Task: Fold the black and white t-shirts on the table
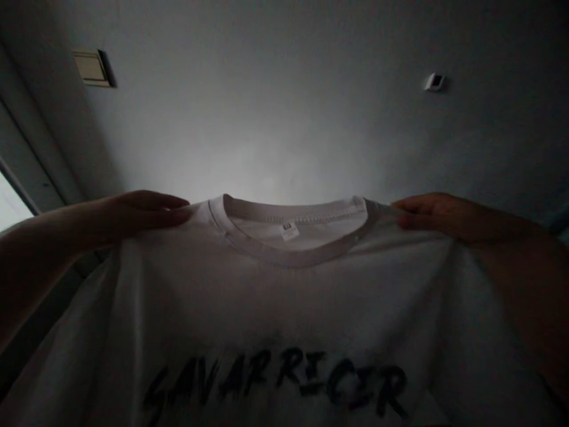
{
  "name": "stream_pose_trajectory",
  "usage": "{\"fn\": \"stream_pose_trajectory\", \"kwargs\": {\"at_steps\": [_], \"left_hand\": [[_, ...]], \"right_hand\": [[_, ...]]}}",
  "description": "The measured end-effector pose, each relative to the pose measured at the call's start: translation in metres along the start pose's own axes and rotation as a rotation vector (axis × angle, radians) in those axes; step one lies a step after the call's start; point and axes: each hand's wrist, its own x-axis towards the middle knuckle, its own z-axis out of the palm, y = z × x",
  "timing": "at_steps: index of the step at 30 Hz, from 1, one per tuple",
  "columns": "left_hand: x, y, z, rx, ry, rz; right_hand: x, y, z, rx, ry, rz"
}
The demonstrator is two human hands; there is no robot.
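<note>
Okay, the feed from my end is dim, but the hold is easy to read: my left hand (149,216) and my right hand (440,216) are both closed in a pinch on a white T-shirt (284,302), each gripping a shoulder just beside the ribbed collar (293,259). I can't see the thumbs behind the cloth. The shirt hangs from both hands, raised in front of the head camera with its printed front toward me and the inside of the back neck showing. Behind it are a pale wall or ceiling, a beige switch plate (91,68), a small white wall fitting (434,82), and a bright window (11,201) at the left edge. To hold this well, I'd keep both pinches level and the same distance from the collar, with just enough outward pull to let the cloth fall smooth and open the neckline evenly. A small white neck tag (289,230) sits inside the collar, but its dark mark is too small to read, so I can't name a brand. Across the chest, dark brush-style lettering (275,379) reads roughly "SAVARRICIR," though the rough strokes leave some letters uncertain.
</note>
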Motion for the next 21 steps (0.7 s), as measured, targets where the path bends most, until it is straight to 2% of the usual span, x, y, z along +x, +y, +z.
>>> {"fn": "stream_pose_trajectory", "kwargs": {"at_steps": [1, 2, 4, 6, 8, 10, 11, 13, 15, 17, 21], "left_hand": [[0.029, 0.003, 0.002, -0.036, -0.144, -0.001], [0.056, 0.002, 0.006, -0.038, -0.240, 0.016], [0.100, -0.010, 0.022, 0.047, -0.321, 0.094], [0.131, -0.028, 0.041, 0.161, -0.306, 0.183], [0.153, -0.044, 0.055, 0.256, -0.260, 0.247], [0.169, -0.052, 0.060, 0.344, -0.178, 0.294], [0.175, -0.052, 0.059, 0.384, -0.107, 0.311], [0.183, -0.049, 0.053, 0.440, 0.081, 0.337], [0.188, -0.041, 0.045, 0.481, 0.185, 0.347], [0.188, -0.032, 0.038, 0.519, 0.131, 0.357], [0.166, -0.025, 0.034, 0.482, 0.031, 0.404]], "right_hand": [[0.026, -0.005, -0.003, 0.004, 0.008, -0.004], [0.050, -0.006, -0.002, -0.008, 0.031, -0.017], [0.093, 0.003, 0.011, -0.062, -0.003, -0.028], [0.129, 0.023, 0.029, -0.111, -0.062, -0.059], [0.158, 0.043, 0.043, -0.157, -0.063, -0.104], [0.180, 0.056, 0.047, -0.224, 0.034, -0.162], [0.188, 0.058, 0.046, -0.257, 0.126, -0.197], [0.197, 0.054, 0.039, -0.306, 0.318, -0.260], [0.197, 0.043, 0.032, -0.338, 0.377, -0.286], [0.190, 0.029, 0.024, -0.370, 0.350, -0.278], [0.155, 0.009, 0.013, -0.370, 0.437, -0.298]]}}
